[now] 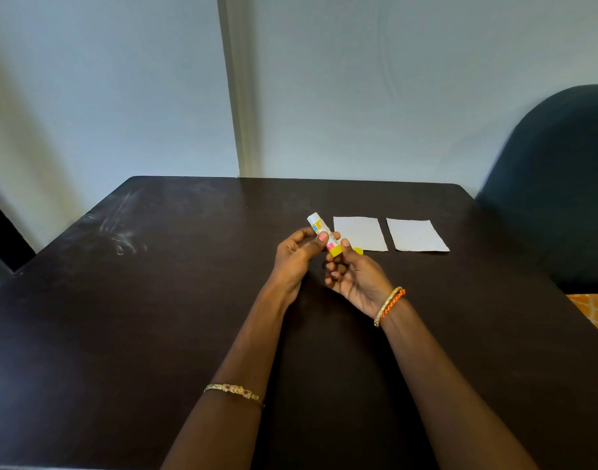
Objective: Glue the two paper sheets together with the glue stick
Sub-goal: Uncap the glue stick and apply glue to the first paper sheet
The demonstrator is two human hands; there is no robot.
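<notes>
Both hands hold a glue stick point(319, 228) above the dark table point(175, 286). It is white with a yellow base and points up and away to the left. My left hand point(299, 257) grips its middle between thumb and fingers. My right hand point(353, 276) pinches the yellow base end. A small yellow piece point(358, 251), perhaps the cap, lies on the table just behind my right hand. Two small white paper sheets lie flat side by side beyond my hands: the left sheet point(362, 233) and the right sheet point(417, 235), with a narrow gap between them.
A dark upholstered chair point(558, 184) stands at the table's right side. An orange patterned cloth point(596, 312) shows past the right table edge. A pale wall rises right behind the table's far edge. Smudges mark the table's far left.
</notes>
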